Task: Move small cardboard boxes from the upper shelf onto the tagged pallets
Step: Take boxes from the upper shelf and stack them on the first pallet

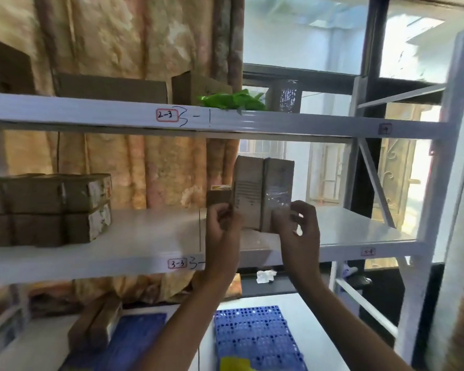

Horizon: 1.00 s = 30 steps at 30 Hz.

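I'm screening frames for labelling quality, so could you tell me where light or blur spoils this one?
Head view: window backlight blows out the right side; motion blur softens both hands, left and right, and the boxes they grip; wide-angle distortion bends the shelf beams.

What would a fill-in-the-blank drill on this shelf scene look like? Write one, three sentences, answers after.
1. Both hands, left hand and right hand, grip the upright pair of brown cardboard boxes on the white shelf tagged ____.
2. The perforated plastic pallet below is ____ in colour.
3. The crumpled plastic bag on the shelf above is ____.

Answers: 3-3; blue; green
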Motion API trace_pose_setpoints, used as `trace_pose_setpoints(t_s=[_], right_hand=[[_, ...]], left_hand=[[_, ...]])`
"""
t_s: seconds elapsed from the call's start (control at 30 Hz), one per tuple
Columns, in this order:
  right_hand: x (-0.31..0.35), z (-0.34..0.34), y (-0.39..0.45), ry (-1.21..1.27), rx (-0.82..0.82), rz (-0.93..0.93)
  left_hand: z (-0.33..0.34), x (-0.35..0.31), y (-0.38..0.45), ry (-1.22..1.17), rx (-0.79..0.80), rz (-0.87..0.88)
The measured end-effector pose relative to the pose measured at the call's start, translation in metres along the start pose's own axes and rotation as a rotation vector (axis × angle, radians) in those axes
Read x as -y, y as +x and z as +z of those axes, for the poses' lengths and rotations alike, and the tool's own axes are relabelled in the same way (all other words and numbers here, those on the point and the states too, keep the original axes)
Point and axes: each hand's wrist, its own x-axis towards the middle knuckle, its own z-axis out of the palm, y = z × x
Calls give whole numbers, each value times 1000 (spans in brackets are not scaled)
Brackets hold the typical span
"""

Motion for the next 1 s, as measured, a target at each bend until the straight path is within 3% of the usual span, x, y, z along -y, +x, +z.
trace_pose_setpoints(t_s=[0.2, 0.3, 0.4, 0.67, 0.77, 1.0], right_hand=[[1, 28, -112, 209, 316, 152], [-19, 43, -175, 322, 466, 341], [-43, 60, -237, 419, 594, 587], [-92, 124, -348, 353, 646, 1010], [-106, 150, -356, 339, 668, 1057], [-156, 207, -369, 231, 629, 1134]], left_hand=[[-126, -10, -85, 119, -194, -17], [-199, 2, -144, 148, -316, -179], [-255, 11, -198, -156, -552, -434], [-334, 43, -245, -209, -855, -731], [-362, 62, -240, -88, -828, -754], [-414, 126, -200, 289, -470, -749]])
